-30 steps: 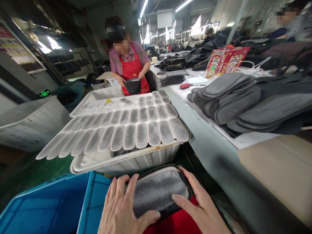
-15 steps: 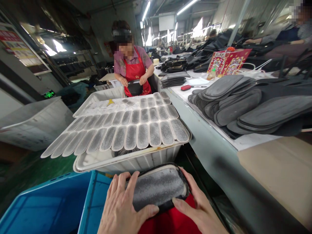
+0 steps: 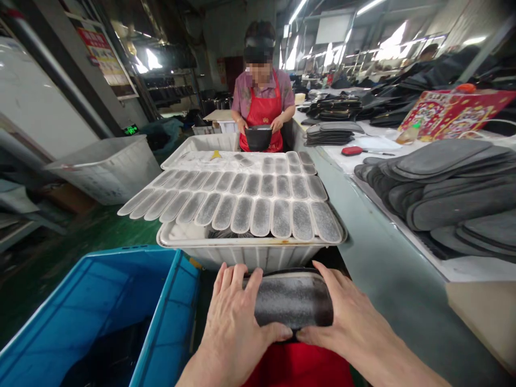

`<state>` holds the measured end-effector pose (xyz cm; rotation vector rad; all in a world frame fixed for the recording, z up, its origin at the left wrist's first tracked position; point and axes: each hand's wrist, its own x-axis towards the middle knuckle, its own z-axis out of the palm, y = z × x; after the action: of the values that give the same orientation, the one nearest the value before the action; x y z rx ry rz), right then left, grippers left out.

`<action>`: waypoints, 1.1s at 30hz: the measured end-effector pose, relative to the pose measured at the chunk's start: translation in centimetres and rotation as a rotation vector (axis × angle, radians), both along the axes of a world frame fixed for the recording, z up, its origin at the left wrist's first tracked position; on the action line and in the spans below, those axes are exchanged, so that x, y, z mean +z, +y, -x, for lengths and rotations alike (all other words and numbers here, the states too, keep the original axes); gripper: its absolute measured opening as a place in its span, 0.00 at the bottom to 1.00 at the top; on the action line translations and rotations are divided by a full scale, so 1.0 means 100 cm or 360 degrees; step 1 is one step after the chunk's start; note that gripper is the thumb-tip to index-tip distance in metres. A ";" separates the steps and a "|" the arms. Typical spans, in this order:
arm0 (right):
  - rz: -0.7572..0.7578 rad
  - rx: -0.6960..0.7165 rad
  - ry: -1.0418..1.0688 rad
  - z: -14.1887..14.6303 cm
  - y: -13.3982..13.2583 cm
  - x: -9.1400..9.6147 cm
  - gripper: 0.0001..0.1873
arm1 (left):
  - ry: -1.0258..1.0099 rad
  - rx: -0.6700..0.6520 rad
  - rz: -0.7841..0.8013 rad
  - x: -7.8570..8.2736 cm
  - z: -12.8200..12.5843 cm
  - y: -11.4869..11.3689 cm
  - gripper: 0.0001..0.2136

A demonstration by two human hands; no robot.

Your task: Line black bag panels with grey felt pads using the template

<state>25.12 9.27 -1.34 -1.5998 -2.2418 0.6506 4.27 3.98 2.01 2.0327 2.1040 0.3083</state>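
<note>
A black bag piece [image 3: 293, 302] with a speckled grey oval panel facing up is between my hands, low in the middle of the view. My left hand [image 3: 236, 317] is closed around its left end, fingers over the far edge and thumb on the near edge. Gripping the right end, my right hand [image 3: 350, 306] has its thumb on the near edge, close to the left thumb. The underside of the piece is hidden. Just beyond, rows of similar grey oval panels [image 3: 262, 217] with pale borders lie over a white plastic tub [image 3: 245, 253].
A blue crate [image 3: 171, 301] with dark items inside stands at left. Along the right runs a table [image 3: 374, 263] bearing stacked dark grey panels [image 3: 463, 201] and a red-handled tool [image 3: 352, 151]. Across the tub, a co-worker [image 3: 262, 107] holds a black piece. A grey bin [image 3: 108, 166] stands farther left.
My view has swung left, so the scene sits farther right. Both hands still hold the bag piece; it is now more level, and the right thumb has moved in beside the left one.
</note>
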 end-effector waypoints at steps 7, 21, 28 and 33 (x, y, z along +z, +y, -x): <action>0.0004 0.0109 -0.0208 0.017 0.012 0.017 0.49 | -0.0042 -0.0040 -0.0056 0.001 0.004 0.005 0.39; 0.0241 0.0412 -0.0472 0.021 0.017 0.037 0.56 | -0.1203 0.0183 -0.0138 -0.024 0.048 -0.043 0.58; 0.0210 0.0621 -0.0676 0.051 0.021 0.042 0.58 | -0.1741 0.0563 -0.0168 -0.042 0.024 -0.046 0.52; 0.0286 0.0697 -0.0686 0.063 0.028 0.047 0.59 | -0.1693 0.0582 -0.0177 -0.038 0.024 -0.040 0.45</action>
<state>18.83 12.08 3.36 -1.4391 -2.9768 0.6790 1.91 -0.02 -1.76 1.0429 1.6895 1.2447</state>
